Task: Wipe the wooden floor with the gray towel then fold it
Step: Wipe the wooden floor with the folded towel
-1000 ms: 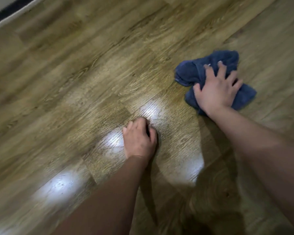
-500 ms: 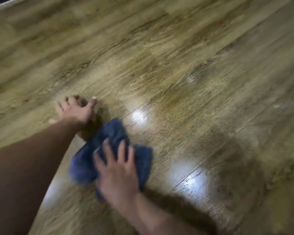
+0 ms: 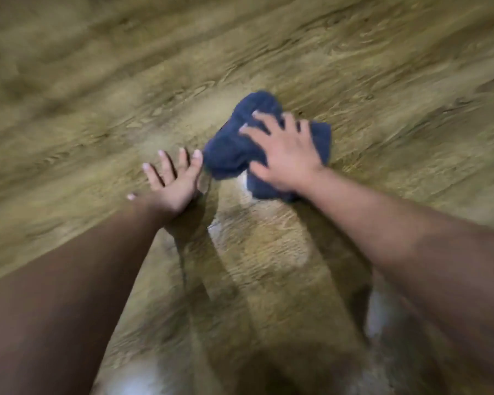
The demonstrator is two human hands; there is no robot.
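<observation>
- Blue cloth [image 3: 231,149] sits bunched on the wood floor [image 3: 382,81], a bit past frame centre toward 12 o'clock, pinned under the right hand [image 3: 285,155].
- What changed: a second ago the cloth was way out at 2 o'clock. Half a second ago it had been dragged down to about 7 o'clock, and now it's back in the middle. So this reads as a side-to-side scrub, and I'd guess we're mid-stroke heading right again.
- Right hand's fingers are spread and pressing down flat on the cloth – not balled around it, more like a palm-push. It's blurry, so don't quote me on the fingertips.
- Left hand [image 3: 174,183] is planted on the floor at 8 o'clock of the cloth as a brace, fingers straight and fanned, holding nothing. A second ago they were curled under. Its nearest fingertip is just beside the cloth's edge – touching or not, can't tell.
- For the job: same patch keeps getting passes, so probably still working this area, not finished.
- Count: one cloth, two hands, one floor. Nothing else I can make out.
</observation>
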